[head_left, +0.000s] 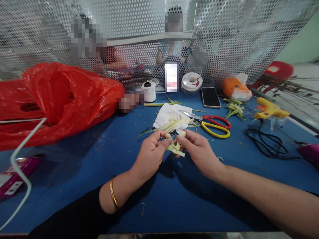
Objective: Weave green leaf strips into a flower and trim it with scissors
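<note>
Both my hands meet over the blue table (174, 199) at its middle. My left hand (149, 154) and my right hand (198, 151) each pinch a small folded piece of pale green leaf strips (177, 148) held between them, just above the table. Long ends of the strips (171, 125) trail away over a white paper (167, 114) behind my fingers. A gold bangle sits on my left wrist.
Red-and-yellow scissors (214, 124) lie right of the paper. Further right are a yellow glue gun (269, 109), its black cord (266, 142), cut leaf scraps (234, 108) and a phone (210, 97). A big red plastic bag (57, 99) fills the left. A perforated metal screen (224, 39) closes the back.
</note>
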